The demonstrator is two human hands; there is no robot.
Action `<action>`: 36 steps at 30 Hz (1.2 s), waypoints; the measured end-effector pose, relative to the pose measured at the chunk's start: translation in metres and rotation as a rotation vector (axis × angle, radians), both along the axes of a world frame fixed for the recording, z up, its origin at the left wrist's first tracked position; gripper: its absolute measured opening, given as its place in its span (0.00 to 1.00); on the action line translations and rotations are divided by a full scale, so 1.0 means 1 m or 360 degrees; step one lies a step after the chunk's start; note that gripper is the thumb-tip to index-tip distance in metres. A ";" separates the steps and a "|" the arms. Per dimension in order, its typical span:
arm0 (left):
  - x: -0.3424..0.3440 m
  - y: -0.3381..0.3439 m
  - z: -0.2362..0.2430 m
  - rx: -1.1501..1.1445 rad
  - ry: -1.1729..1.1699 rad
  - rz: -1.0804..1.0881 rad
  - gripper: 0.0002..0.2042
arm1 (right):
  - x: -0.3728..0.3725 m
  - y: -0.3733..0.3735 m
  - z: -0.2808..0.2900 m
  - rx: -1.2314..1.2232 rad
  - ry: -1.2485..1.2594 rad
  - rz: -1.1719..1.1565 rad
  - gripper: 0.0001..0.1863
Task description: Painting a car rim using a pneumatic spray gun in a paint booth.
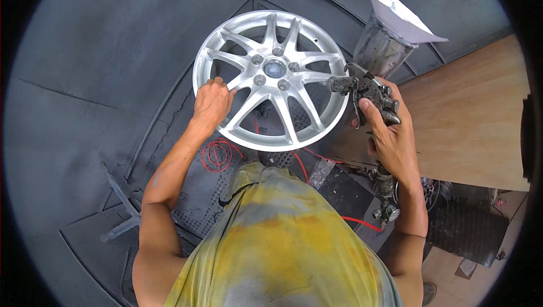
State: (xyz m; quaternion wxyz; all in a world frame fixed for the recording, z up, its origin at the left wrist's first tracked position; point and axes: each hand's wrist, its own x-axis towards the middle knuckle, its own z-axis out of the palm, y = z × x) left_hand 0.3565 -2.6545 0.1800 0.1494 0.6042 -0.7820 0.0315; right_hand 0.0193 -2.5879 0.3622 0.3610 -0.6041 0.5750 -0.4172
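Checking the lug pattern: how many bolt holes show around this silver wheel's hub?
5, ringed around the centre cap of the wheel: upper left, top, right, lower right, lower left. None appear hidden.

- The round multi-spoke alloy wheel (271, 78) under the left hand (211, 103) is bright metallic silver, with a bluish-grey hub centre.
- The metal spray gun (367, 95) in the right hand (390, 137) is dark grey, paint-crusted; its cup carries a white paper liner (396, 13).
- Below the wheel, a thin coiled hose (218, 154) is red.
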 end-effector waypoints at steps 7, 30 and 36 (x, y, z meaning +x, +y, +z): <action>-0.068 0.031 -0.008 0.0188 0.0027 0.0019 0.15 | -0.005 -0.002 -0.002 -0.0074 0.0114 0.0167 0.18; -0.026 0.339 -0.335 0.3029 0.1987 0.1043 0.58 | -0.008 -0.009 -0.012 -0.0234 0.0221 0.0224 0.18; -0.056 0.349 -0.317 0.2822 0.2672 0.1230 0.54 | -0.009 -0.007 -0.009 -0.0181 0.0051 0.0336 0.15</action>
